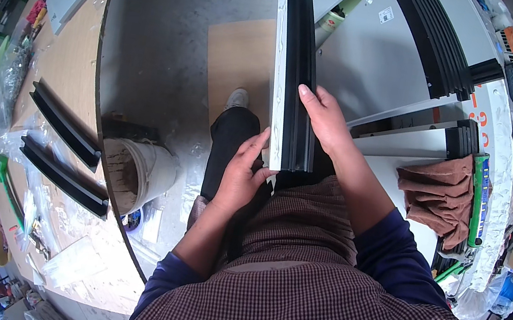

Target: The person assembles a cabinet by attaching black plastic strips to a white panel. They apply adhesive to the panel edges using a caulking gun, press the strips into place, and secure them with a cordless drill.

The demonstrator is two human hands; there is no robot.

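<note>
One long black, grooved, white-sided profile [297, 72] is gripped by the left hand [242, 174] and right hand [328, 122].

That bar [298, 79] at the right hand [325, 121] is black and white; to its left, black strips [66, 121] on a tan worktop [73, 58]; rightward, a brown cloth [435, 193]; below, a checked apron [313, 305].
</note>
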